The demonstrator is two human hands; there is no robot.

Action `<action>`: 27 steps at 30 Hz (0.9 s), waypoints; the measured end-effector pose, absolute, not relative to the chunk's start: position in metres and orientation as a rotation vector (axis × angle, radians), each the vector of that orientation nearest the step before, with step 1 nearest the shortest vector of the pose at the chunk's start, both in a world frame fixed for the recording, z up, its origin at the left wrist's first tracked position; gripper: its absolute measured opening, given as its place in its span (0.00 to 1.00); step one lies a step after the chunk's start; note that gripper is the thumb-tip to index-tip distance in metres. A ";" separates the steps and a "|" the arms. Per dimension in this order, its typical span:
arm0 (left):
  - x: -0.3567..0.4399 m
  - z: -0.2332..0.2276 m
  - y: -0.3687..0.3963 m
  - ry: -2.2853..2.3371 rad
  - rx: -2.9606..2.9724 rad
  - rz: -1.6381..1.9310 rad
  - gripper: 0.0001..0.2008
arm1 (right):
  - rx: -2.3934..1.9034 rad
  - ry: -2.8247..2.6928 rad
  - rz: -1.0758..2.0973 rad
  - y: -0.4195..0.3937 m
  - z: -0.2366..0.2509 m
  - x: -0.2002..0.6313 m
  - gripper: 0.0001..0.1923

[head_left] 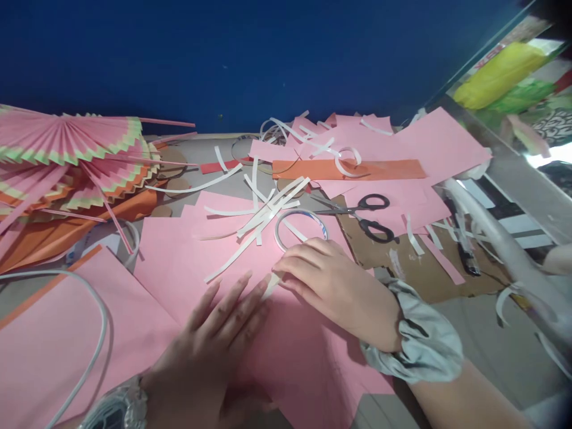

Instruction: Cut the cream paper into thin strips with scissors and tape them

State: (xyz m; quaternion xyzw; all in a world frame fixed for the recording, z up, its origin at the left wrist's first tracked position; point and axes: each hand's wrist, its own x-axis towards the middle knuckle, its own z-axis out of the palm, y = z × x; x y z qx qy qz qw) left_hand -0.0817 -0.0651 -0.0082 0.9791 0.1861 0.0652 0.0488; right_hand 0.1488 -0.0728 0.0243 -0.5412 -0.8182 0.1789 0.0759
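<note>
My left hand (223, 333) lies on a large sheet of pink paper (304, 357) with its fingers spread flat. At its index finger is a short pale strip of tape (270, 287), stuck or lying on the paper. My right hand (335, 286) has its fingers bent together, the fingertips closed on the strip's upper end. Just beyond the right hand lies a thin tape roll (277, 229). A pile of narrow white strips (268, 211) is on the pink sheets ahead of both hands. What is under the right palm is hidden.
Black-handled scissors (364, 208) lie right of the tape roll, partly over cardboard (429, 268). An orange strip (379, 170) and pink offcuts are behind. Pleated paper fans (67, 143) stand at left, near a white cable (100, 310). A utility knife (467, 256) is at right.
</note>
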 end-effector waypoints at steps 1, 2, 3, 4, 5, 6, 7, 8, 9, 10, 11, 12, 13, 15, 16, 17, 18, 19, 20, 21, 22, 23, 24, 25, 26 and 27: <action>-0.082 -0.010 -0.065 0.564 2.982 0.173 0.40 | -1.637 -2.439 0.562 -0.072 0.023 0.149 0.06; -0.082 -0.011 -0.064 0.564 2.978 0.149 0.40 | -1.651 -2.417 0.588 -0.071 0.022 0.149 0.05; -0.082 -0.012 -0.064 0.567 2.973 0.132 0.40 | -1.661 -2.392 0.609 -0.071 0.022 0.150 0.04; -0.081 -0.012 -0.064 0.569 2.968 0.125 0.40 | -1.667 -2.371 0.625 -0.070 0.022 0.151 0.04; -0.081 -0.012 -0.064 0.575 2.961 0.118 0.40 | -1.669 -2.363 0.636 -0.069 0.022 0.151 0.03; -0.081 -0.012 -0.064 0.584 2.954 0.116 0.40 | -1.669 -2.369 0.644 -0.068 0.022 0.151 0.03; -0.081 -0.011 -0.065 0.593 2.946 0.117 0.40 | -1.668 -2.382 0.650 -0.067 0.022 0.150 0.03; -0.081 -0.011 -0.065 0.598 2.941 0.119 0.40 | -1.668 -2.397 0.653 -0.066 0.022 0.150 0.04; -0.080 -0.011 -0.065 0.604 2.937 0.123 0.40 | -1.672 -2.409 0.657 -0.066 0.022 0.149 0.05; -0.080 -0.011 -0.065 0.609 2.933 0.125 0.40 | -1.681 -2.412 0.661 -0.065 0.022 0.147 0.06; -0.080 -0.012 -0.065 0.608 2.931 0.125 0.40 | -1.697 -2.405 0.663 -0.064 0.022 0.146 0.07; -0.080 -0.012 -0.065 0.605 2.931 0.126 0.40 | -1.715 -2.389 0.664 -0.064 0.022 0.145 0.08; -0.080 -0.013 -0.065 0.602 2.931 0.121 0.40 | -1.735 -2.371 0.660 -0.064 0.022 0.143 0.08; -0.080 -0.014 -0.066 0.603 2.928 0.118 0.40 | -1.764 -2.345 0.636 -0.065 0.021 0.141 0.07; -0.080 -0.014 -0.066 0.603 2.928 0.121 0.40 | -1.770 -2.340 0.617 -0.066 0.021 0.140 0.07; -0.080 -0.015 -0.066 0.604 2.925 0.122 0.40 | -1.776 -2.338 0.598 -0.066 0.020 0.139 0.07; -0.080 -0.015 -0.066 0.609 2.920 0.124 0.40 | -1.780 -2.340 0.579 -0.067 0.020 0.139 0.07; -0.080 -0.015 -0.067 0.616 2.913 0.127 0.40 | -1.784 -2.343 0.562 -0.068 0.019 0.138 0.07; -0.080 -0.014 -0.067 0.621 2.906 0.128 0.40 | -1.787 -2.347 0.546 -0.068 0.019 0.138 0.07; -0.080 -0.014 -0.067 0.626 2.899 0.123 0.40 | -1.792 -2.353 0.536 -0.069 0.018 0.138 0.07; -0.080 -0.014 -0.067 0.629 2.895 0.112 0.40 | -1.796 -2.360 0.528 -0.069 0.018 0.138 0.07; -0.080 -0.013 -0.067 0.626 2.895 0.105 0.40 | -1.800 -2.365 0.519 -0.070 0.018 0.138 0.07; -0.080 -0.013 -0.066 0.623 2.899 0.103 0.40 | -1.804 -2.371 0.508 -0.070 0.018 0.138 0.07; -0.081 -0.013 -0.066 0.620 2.904 0.104 0.40 | -1.807 -2.375 0.496 -0.070 0.018 0.137 0.07; -0.081 -0.013 -0.066 0.618 2.908 0.117 0.39 | -1.806 -2.378 0.481 -0.071 0.017 0.137 0.07; -0.081 -0.013 -0.067 0.624 2.909 0.144 0.39 | -1.804 -2.379 0.467 -0.071 0.017 0.137 0.07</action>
